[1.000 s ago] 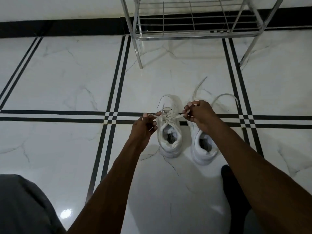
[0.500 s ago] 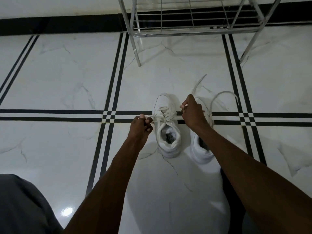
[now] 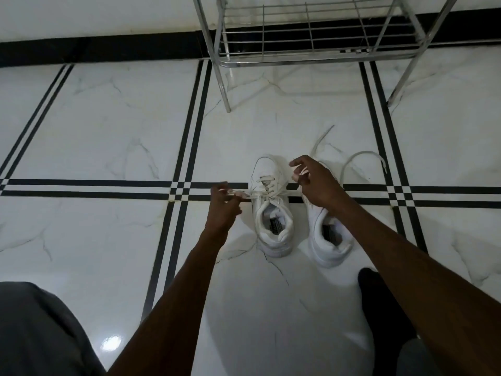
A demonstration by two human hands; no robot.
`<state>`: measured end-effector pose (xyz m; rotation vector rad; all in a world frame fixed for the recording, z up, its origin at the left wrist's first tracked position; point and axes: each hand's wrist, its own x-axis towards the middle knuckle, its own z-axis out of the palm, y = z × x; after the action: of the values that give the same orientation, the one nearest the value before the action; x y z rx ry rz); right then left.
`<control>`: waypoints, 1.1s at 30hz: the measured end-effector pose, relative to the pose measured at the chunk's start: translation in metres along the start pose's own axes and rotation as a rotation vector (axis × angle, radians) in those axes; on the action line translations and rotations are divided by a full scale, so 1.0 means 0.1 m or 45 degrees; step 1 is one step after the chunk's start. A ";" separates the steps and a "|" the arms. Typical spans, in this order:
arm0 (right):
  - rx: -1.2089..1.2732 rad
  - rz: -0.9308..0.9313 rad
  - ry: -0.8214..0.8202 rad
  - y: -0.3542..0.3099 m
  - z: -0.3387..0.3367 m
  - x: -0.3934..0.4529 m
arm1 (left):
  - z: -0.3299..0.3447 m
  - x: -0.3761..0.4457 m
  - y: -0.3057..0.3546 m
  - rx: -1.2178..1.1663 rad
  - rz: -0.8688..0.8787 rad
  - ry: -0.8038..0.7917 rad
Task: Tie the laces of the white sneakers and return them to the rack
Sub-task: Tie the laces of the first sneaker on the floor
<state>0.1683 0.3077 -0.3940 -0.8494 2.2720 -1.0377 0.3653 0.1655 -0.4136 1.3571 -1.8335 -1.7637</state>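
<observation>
Floor (image 3: 108, 126): polished marble-look tile, white w/ thin grey veins, very glossy, a bright light spot mirrored near the bottom, black inlaid stripes just as shiny. Skirting (image 3: 108, 47) along the wall is black, smooth, semi-gloss. Rack (image 3: 311, 54): bare metal tube & thin wire grid, chrome-like, bright and reflective. Sneakers (image 3: 273, 229): white, smooth leather-like uppers w/ a soft sheen, padded cloth-looking collars, matt; printed label on each insole. Laces (image 3: 363, 156) are flat woven cloth, off-white, matt; the bit at the left hand (image 3: 223, 206) is blurred. Grey trouser cloth (image 3: 32, 329) at the lower left looks matt, soft. Black sock (image 3: 379, 308), matt knit.
</observation>
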 end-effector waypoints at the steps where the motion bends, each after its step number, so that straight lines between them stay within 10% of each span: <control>1: -0.087 -0.084 -0.013 -0.01 -0.02 0.00 | -0.03 0.02 -0.03 0.186 0.165 0.027; 6: -0.352 -0.123 -0.292 -0.07 -0.02 -0.06 | 0.17 -0.02 0.09 0.490 0.523 -0.145; 33: -0.874 -0.071 0.004 -0.08 0.32 -0.36 | 0.24 -0.15 -0.02 1.112 0.599 0.203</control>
<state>0.2165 0.3141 -0.4002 -1.1687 2.6478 -0.2497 0.3571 0.1925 -0.4145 1.0840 -2.6630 -0.5995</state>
